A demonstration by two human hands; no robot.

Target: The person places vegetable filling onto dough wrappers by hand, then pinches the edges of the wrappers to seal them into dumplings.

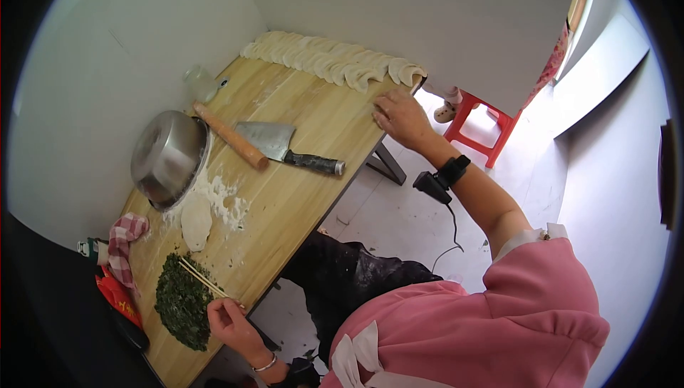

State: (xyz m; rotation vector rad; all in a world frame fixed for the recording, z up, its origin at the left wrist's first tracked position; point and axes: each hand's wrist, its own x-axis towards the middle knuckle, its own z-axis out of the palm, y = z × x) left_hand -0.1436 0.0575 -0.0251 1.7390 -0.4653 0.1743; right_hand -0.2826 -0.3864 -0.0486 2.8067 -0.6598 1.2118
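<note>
From my remote station, I record the wooden table (299, 174) running diagonally through the head view, dusted with flour.

Left hand (229, 322): positioned at the near edge of the table, fingers curled closed around the ends of a pair of chopsticks (205, 279). The chopstick tips extend across a mound of chopped green filling (182, 302), which lies directly on the table surface near the lower left corner. A bracelet is on this wrist.

Right hand (400, 119): stretched to the far edge of the table, palm down, fingers loosely bent and resting on the wood. It holds nothing. It sits just beside the end of a row of folded dumplings (335, 60) lined along the far edge against the wall. A black strap with a small device is on this wrist.

Other items noted: a flat piece of dough (195, 220) lying in loose flour, between the filling and an overturned steel bowl (167, 156); a wooden rolling pin (229, 136) beside a cleaver (285, 146) with a dark handle; a red checked cloth (122, 245) at the left table edge; a red stool (484, 128) on the floor beyond the table.
</note>
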